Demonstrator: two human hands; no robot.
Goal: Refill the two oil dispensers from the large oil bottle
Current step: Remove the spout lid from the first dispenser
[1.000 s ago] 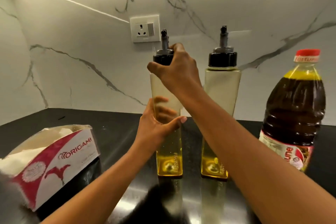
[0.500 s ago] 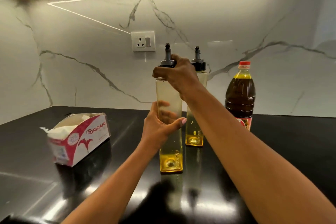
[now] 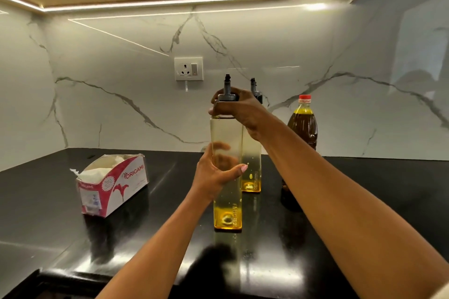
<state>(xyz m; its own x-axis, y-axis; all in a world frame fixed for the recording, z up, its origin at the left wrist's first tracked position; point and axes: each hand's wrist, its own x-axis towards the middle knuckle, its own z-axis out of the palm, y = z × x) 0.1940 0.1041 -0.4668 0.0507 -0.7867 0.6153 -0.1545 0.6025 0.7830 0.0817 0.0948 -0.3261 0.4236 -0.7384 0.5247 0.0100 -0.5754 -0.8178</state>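
near dispenser (image 3: pixel 227 192) stands upright on the black counter (image 3: pixel 364 189), a shallow layer of yellow oil at its base, the rest of the clear body looking empty. left hand (image 3: pixel 215 173) is wrapped around its middle: thumb across the front, fingers curled behind and seen only as a blur through the plastic. right hand (image 3: pixel 239 110) is closed over the black cap (image 3: pixel 227 98) from the right, fingers bent around it; the fingertips on the far side are hidden. whether the cap is seated or already loosened cannot be told. the grey spout rises clear above the hand.

second dispenser (image 3: pixel 251 172) stands just behind and to the right, upright, a little oil at the bottom; its cap and upper body are largely covered by the right hand and wrist. large oil bottle (image 3: pixel 303 126) stands further right by the wall, red cap on, dark oil nearly to the neck; its lower half is hidden behind the right forearm. tissue box (image 3: pixel 114 184) lies well apart to the left, open-topped. wall socket (image 3: pixel 188 68) sits above.
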